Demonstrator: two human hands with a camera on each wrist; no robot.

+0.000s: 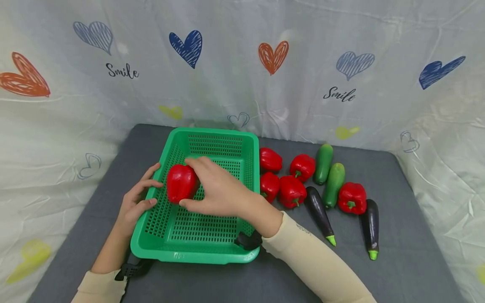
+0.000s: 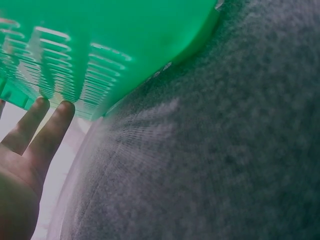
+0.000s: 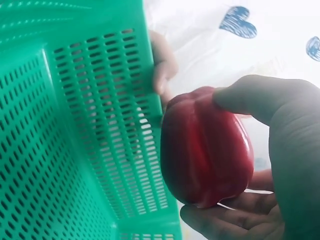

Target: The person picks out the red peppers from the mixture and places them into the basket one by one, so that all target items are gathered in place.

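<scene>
A red bell pepper (image 1: 181,183) is in my right hand (image 1: 217,187), over the left part of a green plastic basket (image 1: 212,257). In the right wrist view, thumb and fingers grip the pepper (image 3: 205,150) from opposite sides, and it looks raised near the basket's rim. My left hand (image 1: 136,202) holds the basket's left rim, some fingertips over the edge. From the left wrist, two fingers (image 2: 52,130) of that hand show against the slotted outer wall. The basket's visible floor (image 1: 201,227) bears nothing.
Right of the basket lie several red bell peppers (image 1: 292,192), two green cucumbers (image 1: 334,185) and two dark eggplants (image 1: 319,210) on the grey tabletop (image 1: 401,235). A white curtain (image 1: 227,84) printed with hearts hangs behind the table.
</scene>
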